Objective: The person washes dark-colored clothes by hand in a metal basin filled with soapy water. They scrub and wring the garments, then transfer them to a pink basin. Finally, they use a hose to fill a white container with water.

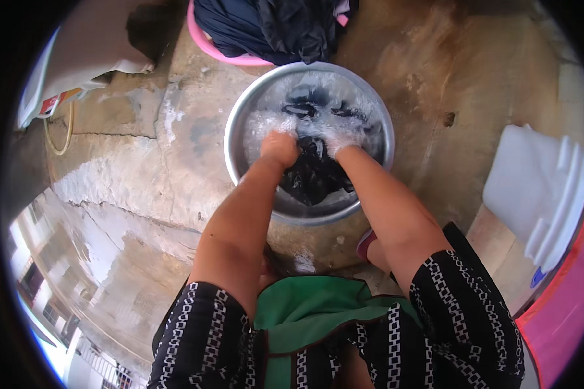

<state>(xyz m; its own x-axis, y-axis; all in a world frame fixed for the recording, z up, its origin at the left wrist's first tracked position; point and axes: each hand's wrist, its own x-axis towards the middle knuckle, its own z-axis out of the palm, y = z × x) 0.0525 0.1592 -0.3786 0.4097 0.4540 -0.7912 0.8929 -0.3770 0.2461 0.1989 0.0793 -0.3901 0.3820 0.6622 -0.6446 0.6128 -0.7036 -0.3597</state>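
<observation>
A round metal basin (233, 141) on the ground holds sudsy water and a wet black garment (313, 172). My left hand (280, 148) is closed at the garment's left edge, its fingertips partly lost in foam. On the garment's other side, my right hand (346, 144) dips into the suds, and its fingers are hidden by foam and water. Between both hands the black cloth bunches up, its near end lying close to the basin's front wall. More dark cloth (303, 104) floats at the far side of the water.
Just beyond the basin stands a pink tub (209, 47) heaped with dark clothes (272, 26). Pale plastic containers (525, 185) are at the right, near a pink surface (561, 324). A thin hose (68, 139) hangs at the left over cracked, wet concrete (130, 175).
</observation>
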